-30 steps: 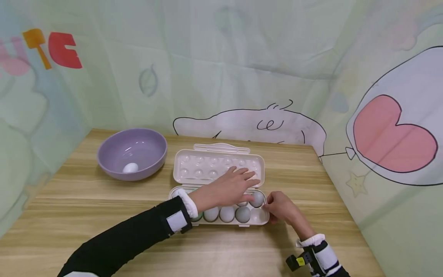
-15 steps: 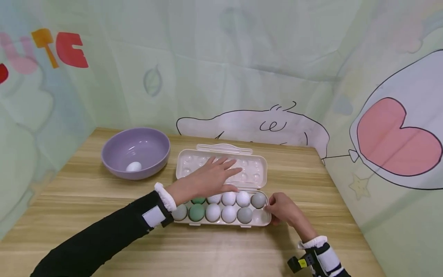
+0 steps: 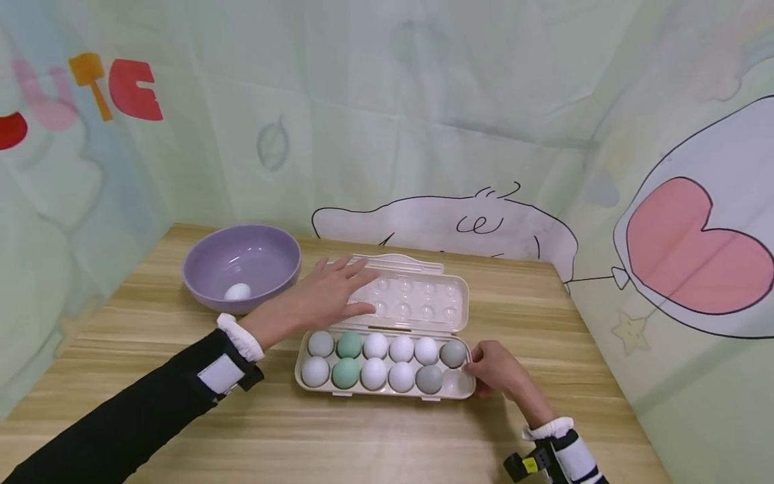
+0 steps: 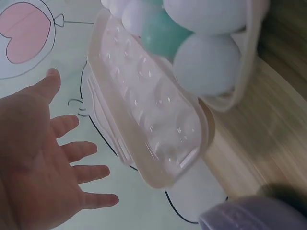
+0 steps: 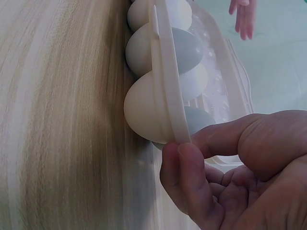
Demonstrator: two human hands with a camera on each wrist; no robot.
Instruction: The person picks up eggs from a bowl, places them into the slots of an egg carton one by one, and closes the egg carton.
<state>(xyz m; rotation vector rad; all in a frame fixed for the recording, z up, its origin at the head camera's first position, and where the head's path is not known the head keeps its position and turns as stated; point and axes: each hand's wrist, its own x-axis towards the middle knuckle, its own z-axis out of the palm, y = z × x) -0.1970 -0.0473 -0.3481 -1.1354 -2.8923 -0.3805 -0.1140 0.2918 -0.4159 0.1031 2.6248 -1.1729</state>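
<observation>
An egg carton lies on the table with its lid folded back. White eggs, green eggs and grey eggs sit in its two rows, while the front right pocket holds none. My right hand pinches the carton's right rim between thumb and fingers, as the right wrist view shows closely. Over the left part of the lid hovers my left hand, fingers spread and holding nothing. Its bare palm shows in the left wrist view.
Left of the carton stands a purple bowl with one white egg in it. The wooden table meets printed cloth walls at the back and sides.
My left hand has moved left, from above the carton's right part to the lid's left end, uncovering the eggs. The right hand keeps its pinch on the rim.
</observation>
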